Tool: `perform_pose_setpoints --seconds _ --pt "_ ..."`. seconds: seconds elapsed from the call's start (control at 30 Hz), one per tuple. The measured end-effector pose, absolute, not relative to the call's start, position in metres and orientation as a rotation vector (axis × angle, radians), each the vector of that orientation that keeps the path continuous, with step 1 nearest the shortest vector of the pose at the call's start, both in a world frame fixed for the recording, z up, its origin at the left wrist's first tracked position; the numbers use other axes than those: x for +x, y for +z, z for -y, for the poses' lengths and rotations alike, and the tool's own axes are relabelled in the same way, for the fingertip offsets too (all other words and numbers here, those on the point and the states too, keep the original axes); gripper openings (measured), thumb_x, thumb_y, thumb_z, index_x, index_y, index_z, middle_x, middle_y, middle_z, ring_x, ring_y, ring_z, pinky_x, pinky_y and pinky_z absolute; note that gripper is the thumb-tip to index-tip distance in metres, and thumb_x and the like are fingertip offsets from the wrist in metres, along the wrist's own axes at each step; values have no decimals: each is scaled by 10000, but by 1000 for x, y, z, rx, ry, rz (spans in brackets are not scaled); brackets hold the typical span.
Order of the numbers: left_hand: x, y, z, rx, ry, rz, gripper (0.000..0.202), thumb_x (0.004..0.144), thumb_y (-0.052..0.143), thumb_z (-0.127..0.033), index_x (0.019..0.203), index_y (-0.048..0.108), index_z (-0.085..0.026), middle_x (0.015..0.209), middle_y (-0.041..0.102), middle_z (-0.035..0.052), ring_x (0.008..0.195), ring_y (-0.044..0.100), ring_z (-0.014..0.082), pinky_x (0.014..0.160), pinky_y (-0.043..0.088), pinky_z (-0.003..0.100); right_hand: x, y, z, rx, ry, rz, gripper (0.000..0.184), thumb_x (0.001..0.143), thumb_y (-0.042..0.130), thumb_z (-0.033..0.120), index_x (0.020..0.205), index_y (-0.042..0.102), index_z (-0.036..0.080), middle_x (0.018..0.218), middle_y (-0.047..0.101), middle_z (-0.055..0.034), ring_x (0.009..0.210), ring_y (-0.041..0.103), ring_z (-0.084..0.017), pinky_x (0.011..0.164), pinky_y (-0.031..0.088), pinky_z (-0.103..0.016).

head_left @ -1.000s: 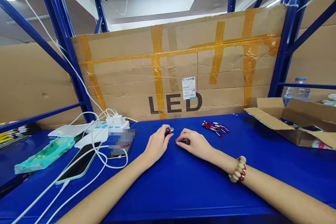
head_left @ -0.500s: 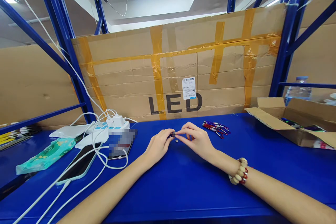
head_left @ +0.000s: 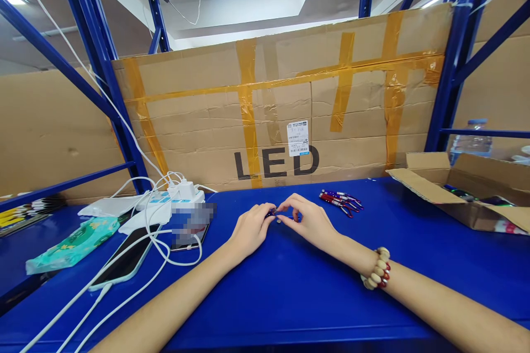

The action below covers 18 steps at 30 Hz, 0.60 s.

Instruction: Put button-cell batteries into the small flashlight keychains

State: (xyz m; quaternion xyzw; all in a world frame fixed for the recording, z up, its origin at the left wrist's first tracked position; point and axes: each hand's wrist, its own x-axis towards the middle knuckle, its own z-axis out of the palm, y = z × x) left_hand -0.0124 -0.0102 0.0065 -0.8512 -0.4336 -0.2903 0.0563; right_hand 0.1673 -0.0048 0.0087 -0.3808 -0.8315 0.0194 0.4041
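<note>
My left hand (head_left: 251, 227) rests on the blue tabletop, fingers closed round a small dark blue piece with a shiny end (head_left: 271, 212). Most of that piece is hidden under the fingers, so its kind is unclear. From the right, my right hand (head_left: 311, 222) brings thumb and forefinger to the piece's end in a pinch. Whatever lies between those fingertips is too small to make out. Just below the fingertips a tiny pale round bit (head_left: 279, 221) lies on the table. Beyond my right hand is a small bunch of red and blue pen-like items (head_left: 342, 202).
An open cardboard box (head_left: 464, 204) stands at the right. On the left lie a phone (head_left: 126, 259), white cables (head_left: 159, 248), a power strip (head_left: 184, 194) and a green packet (head_left: 74, 244). A large cardboard sheet (head_left: 199, 127) closes off the back between blue posts.
My right thumb and forefinger have shifted slightly at the end of the small piece, with the thumb a little lower. My left hand has stayed in place.
</note>
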Motion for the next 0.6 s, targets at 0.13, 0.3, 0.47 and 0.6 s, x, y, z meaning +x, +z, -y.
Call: perform_pose_setpoints --seconds 0.13,0.3,0.47,0.6 --pt "-13 5 7 -2500 -946 1482 169 881 402 -231 1033 474 -219 961 627 30 867 585 175 750 469 310 168 6 3 -1078 59 2115 399 761 582 274 1152 500 272 928 580 10 611 549 -94 529 420 -224" --pt "-16 4 4 -2449 -1007 1578 145 873 417 -261 1005 464 -226 948 625 17 863 591 177 739 473 316 170 0 -1 -1098 -30 2297 247 812 529 292 1028 637 245 1097 545 -67 954 538 -204 807 449 -361" --pt "-14 5 7 -2494 -1010 1528 131 861 431 -259 981 473 -228 919 623 8 858 589 169 738 473 300 171 -2 -3 -1086 -19 2361 180 811 540 258 929 676 248 1112 531 -76 1000 499 -223 883 398 -428" --pt "-13 6 9 -2513 -1000 1517 136 856 431 -262 978 482 -232 904 626 4 847 591 166 730 473 294 171 -2 -3 -1097 -1 2349 181 809 545 257 938 672 242 1104 536 -80 1001 491 -225 867 406 -420"
